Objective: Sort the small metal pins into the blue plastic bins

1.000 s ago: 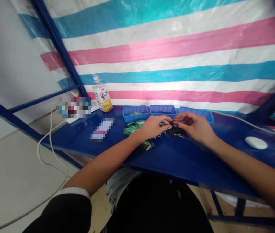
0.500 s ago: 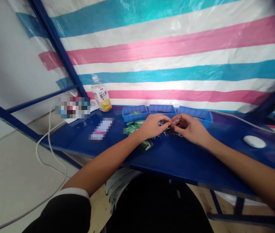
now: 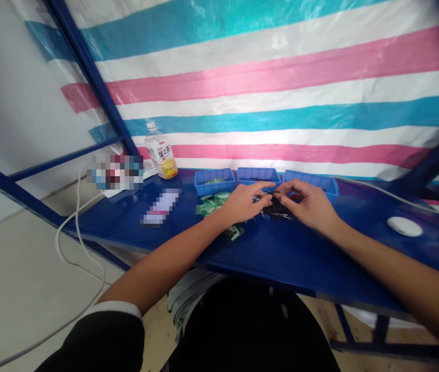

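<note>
Several dark and silvery thin pieces (image 3: 278,210) lie in a pile on the blue table. Over the left side of this pile is my left hand (image 3: 248,200), its index finger stretched out and its thumb apart below. My right hand (image 3: 307,203) is over the pile's right side, thumb and fingertips close together; what they hold, if anything, is too small to name. Green packets (image 3: 212,203) lie left of my left hand. Behind the hands stand a left blue tray (image 3: 214,187), a middle blue tray (image 3: 258,179) and a right blue tray (image 3: 328,189).
A drink bottle (image 3: 162,152) stands at the back left, near a blurred flat item (image 3: 162,207). A white oval object (image 3: 404,226) lies on the table (image 3: 281,258) at the right. Blue frame posts rise at both sides; a white cable runs at the left.
My left index finger has lifted and straightened, opening the hand. The fingertips of both hands have moved slightly apart, and more of the dark pieces shows between them.
</note>
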Available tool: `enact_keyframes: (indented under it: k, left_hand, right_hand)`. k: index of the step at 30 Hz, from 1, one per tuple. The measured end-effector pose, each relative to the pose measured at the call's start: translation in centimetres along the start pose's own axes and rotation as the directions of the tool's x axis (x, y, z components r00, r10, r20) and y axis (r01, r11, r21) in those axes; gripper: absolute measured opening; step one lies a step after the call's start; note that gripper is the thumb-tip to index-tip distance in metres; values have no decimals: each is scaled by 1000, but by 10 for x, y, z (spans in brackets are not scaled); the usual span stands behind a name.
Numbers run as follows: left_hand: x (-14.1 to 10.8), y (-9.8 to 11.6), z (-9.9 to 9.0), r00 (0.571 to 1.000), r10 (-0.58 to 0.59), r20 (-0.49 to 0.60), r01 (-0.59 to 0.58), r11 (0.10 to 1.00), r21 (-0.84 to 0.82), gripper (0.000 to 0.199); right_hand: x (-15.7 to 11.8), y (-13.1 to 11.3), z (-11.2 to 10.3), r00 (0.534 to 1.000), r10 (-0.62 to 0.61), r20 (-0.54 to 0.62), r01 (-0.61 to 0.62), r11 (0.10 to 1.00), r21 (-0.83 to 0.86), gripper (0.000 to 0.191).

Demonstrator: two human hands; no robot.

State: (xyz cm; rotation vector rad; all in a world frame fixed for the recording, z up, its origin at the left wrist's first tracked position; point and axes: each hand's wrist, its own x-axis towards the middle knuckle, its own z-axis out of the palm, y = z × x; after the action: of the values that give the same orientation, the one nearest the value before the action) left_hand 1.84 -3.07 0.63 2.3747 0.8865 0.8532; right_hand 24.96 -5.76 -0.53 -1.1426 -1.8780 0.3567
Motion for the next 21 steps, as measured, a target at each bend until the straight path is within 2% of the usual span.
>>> enact_keyframes:
  k: [4,9,12,15,19,21]
  left_hand:
    - [2,-1,0,998,39,-39,-41,999,-35,35]
    - [4,0,0,996,57,-70,-66,989,-135,27]
    - [5,-2,-1,992,65,-108,-77,991,-109,25]
    - [6,-7,-2,988,65,-140,-74,995,-61,21]
    - [7,-13,-1,989,8,-147,-22,996,-91,12]
    - [7,-13,0,990,-19,-142,3,994,-109,4]
  right_hand:
    - [1,-1,2,1000,-28,14,27,999,26,23]
    - [2,0,2,998,-51,30,50,998,40,16]
    - [1,0,1,997,-63,39,62,997,47,17]
    - [0,1,2,998,-28,50,25,998,66,20]
    - [-1,3,5,996,73,54,-79,989,124,27]
    - [-1,4,6,997,66,43,-71,988,137,31]
